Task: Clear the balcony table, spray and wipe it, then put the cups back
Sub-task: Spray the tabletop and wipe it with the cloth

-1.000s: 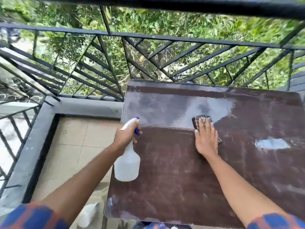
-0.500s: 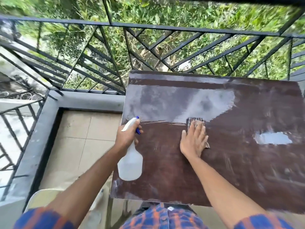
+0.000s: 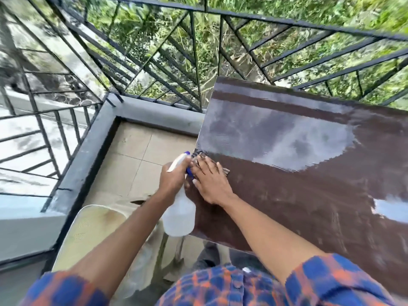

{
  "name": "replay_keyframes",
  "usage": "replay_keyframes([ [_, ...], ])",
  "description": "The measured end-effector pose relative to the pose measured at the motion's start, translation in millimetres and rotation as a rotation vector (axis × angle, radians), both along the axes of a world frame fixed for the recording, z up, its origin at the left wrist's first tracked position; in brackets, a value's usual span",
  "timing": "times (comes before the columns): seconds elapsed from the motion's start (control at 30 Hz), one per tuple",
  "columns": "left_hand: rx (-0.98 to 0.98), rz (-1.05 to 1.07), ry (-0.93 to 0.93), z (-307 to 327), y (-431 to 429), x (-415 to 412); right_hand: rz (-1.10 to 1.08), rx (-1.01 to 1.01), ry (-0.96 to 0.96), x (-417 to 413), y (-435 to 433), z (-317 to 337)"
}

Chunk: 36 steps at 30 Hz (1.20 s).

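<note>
The dark brown balcony table (image 3: 309, 195) fills the right side, with a wet shiny patch across its far part. My right hand (image 3: 212, 182) lies flat with straight fingers on a dark checked cloth (image 3: 198, 154) at the table's left edge; only the cloth's far end shows past my fingertips. My left hand (image 3: 174, 180) grips the neck of a white spray bottle (image 3: 180, 214) with a blue trigger, just off the table's left edge and touching my right hand. No cups are in view.
A black metal railing (image 3: 194, 69) runs along the table's far side and round the left. A grey kerb (image 3: 154, 113) borders the tiled floor (image 3: 136, 164). A cream plastic chair (image 3: 88, 233) stands below my left arm.
My right hand has slid the cloth leftward across the table to its left edge, next to the spray bottle. The view has swung left and down. My left hand still holds the bottle.
</note>
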<state>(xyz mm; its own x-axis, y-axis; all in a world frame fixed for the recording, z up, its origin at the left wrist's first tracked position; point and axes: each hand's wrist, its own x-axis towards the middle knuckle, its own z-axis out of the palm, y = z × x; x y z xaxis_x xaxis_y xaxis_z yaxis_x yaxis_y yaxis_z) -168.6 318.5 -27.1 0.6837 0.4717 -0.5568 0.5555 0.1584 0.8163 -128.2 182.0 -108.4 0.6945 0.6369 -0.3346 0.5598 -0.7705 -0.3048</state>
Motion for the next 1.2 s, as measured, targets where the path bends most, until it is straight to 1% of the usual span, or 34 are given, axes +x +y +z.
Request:
replay_keyframes([
  [0.07, -0.047, 0.005, -0.005, -1, -10, -1, 0.027, 0.021, 0.005, -10, -35, -2],
  [0.17, -0.077, -0.03, -0.007, -3, -29, 4, -0.1, -0.013, -0.028, -20, -99, -3],
  [0.3, -0.099, -0.151, -0.011, 0, -57, 9, -0.451, -0.068, -0.051, -26, -192, -4],
  [0.4, -0.084, -0.234, -0.019, 2, -78, 9, -0.758, -0.117, -0.048, -38, -268, -4],
  [0.47, -0.067, -0.269, -0.027, 2, -89, 8, -0.934, -0.142, -0.049, -52, -304, -6],
  [0.53, -0.058, -0.292, -0.024, 1, -97, 5, -1.093, -0.15, -0.025, -65, -317, -9],
  [0.63, -0.016, -0.312, -0.002, 4, -106, -2, -1.187, -0.132, 0.013, -77, -296, -10],
  [0.73, 0.024, -0.302, 0.0, 1, -107, -14, -1.112, -0.102, -0.003, -91, -249, -10],
  [0.83, 0.044, -0.222, 0.03, -2, -103, -33, -0.978, -0.056, 0.001, -105, -191, -8],
  [0.93, 0.041, -0.066, 0.05, -6, -99, -56, -0.772, 0.017, 0.005, -102, -140, -7],
  [1.07, 0.078, 0.086, 0.067, -8, -90, -90, -0.523, 0.087, -0.006, -88, -88, -3],
  [1.2, 0.177, 0.306, 0.133, -4, -80, -126, -0.168, 0.121, 0.046, -73, -43, -5],
])
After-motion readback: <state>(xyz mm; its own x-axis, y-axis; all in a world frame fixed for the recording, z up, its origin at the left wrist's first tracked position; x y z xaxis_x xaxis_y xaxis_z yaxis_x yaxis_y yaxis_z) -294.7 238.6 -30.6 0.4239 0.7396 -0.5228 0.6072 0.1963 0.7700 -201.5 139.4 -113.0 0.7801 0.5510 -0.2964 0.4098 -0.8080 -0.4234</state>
